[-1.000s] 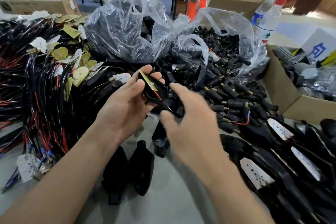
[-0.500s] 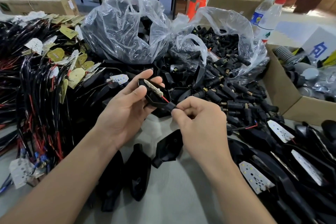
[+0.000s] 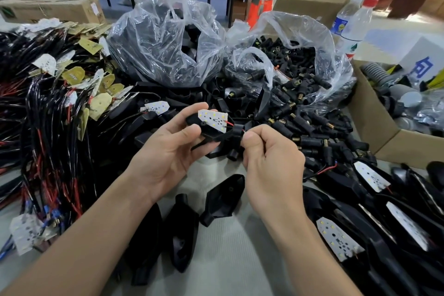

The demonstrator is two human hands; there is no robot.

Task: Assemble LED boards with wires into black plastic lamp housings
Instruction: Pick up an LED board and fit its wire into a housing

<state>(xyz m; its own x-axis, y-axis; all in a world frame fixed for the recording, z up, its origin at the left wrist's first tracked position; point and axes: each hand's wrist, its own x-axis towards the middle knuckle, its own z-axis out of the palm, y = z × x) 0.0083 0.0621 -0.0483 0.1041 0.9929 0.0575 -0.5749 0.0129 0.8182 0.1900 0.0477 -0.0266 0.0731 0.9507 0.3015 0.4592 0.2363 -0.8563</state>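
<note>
My left hand (image 3: 168, 151) grips a black lamp housing (image 3: 211, 133) above the table's middle. A white LED board (image 3: 213, 119) lies face up in the housing, its red wire running into the housing's neck. My right hand (image 3: 269, 161) pinches the wires where they leave that neck. Three empty black housings (image 3: 223, 199) lie on the table below my hands. A heap of wired LED boards (image 3: 72, 94) covers the left side. Finished housings with boards (image 3: 370, 175) are stacked at the right.
Two clear plastic bags stand behind my hands: one of black housings (image 3: 165, 43), one of black connectors (image 3: 295, 69) spilling forward. An open cardboard box (image 3: 374, 127) sits at the right, with plastic bottles (image 3: 355, 19) behind it.
The LED board has turned from tilted on edge to lying flat, face up, in the housing. My right hand has moved from over the housing to its neck and closed on the wires.
</note>
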